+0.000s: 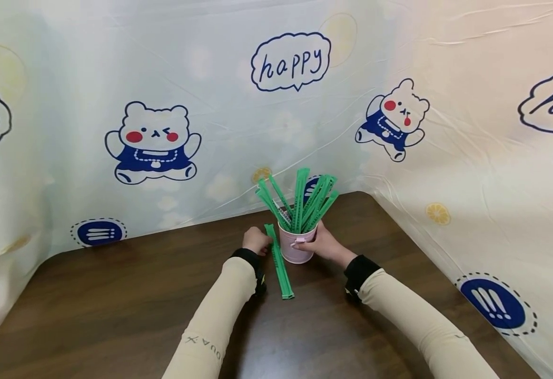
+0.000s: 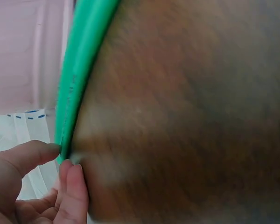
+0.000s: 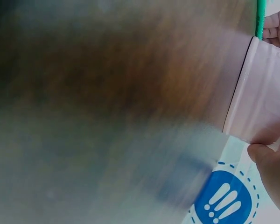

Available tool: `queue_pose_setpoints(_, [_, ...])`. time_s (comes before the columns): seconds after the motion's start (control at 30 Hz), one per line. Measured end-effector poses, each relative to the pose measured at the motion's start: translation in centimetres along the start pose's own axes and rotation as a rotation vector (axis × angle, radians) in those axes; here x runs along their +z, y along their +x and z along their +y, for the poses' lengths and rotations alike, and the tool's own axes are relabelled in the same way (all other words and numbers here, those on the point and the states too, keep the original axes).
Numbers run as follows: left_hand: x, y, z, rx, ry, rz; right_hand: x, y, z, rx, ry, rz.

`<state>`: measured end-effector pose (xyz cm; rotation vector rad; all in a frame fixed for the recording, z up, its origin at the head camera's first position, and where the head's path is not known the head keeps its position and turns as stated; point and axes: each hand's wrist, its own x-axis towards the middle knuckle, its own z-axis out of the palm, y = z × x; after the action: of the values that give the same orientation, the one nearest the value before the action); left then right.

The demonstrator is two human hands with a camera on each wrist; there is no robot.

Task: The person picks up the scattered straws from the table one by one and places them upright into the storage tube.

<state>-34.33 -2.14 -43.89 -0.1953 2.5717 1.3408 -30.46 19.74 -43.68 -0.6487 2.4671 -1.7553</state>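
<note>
A small pink bucket [image 1: 297, 251] stands upright on the table, filled with several long green stick packets [image 1: 300, 202] fanning out over its rim. My right hand [image 1: 328, 243] holds the bucket from the right, its thumb [image 3: 260, 153] across the wall near the small handle lug; the other fingers are hidden behind. To the bucket's left a single green stick packet [image 1: 280, 263] lies lengthwise, its near end toward me. My left hand [image 1: 256, 241] pinches this packet close to its far end, thumb [image 2: 42, 153] on one side and fingertips [image 2: 73, 175] on the other.
The brown wooden table [image 1: 129, 305] carries the bucket near its back edge. A pale printed cloth [image 1: 238, 131] with bears and lettering hangs right behind the table and along both sides.
</note>
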Motion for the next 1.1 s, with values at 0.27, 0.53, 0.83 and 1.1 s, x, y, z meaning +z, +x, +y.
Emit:
queue_pose_setpoints(0.27, [-0.7,0.3,1.1,0.065,0.231,0.050,-0.1,0.5,-0.7,0.006,-0.019,0.009])
queue_pose_setpoints(0.53, [-1.8,0.1,1.1,0.084,0.402,0.073,-0.1,0.5,-0.9,-0.007,-0.027,0.006])
queue_pose_setpoints(0.83, [-3.2,-0.5,-0.5,0.014,0.098,0.015,0.1,-0.2,-0.5,-0.014,-0.027,0.003])
queue_pose_setpoints(1.1, [-4.8,-0.7,-1.5,-0.069,-0.355,-0.033,0.5,-0.7,-0.5,0.012,-0.029,0.010])
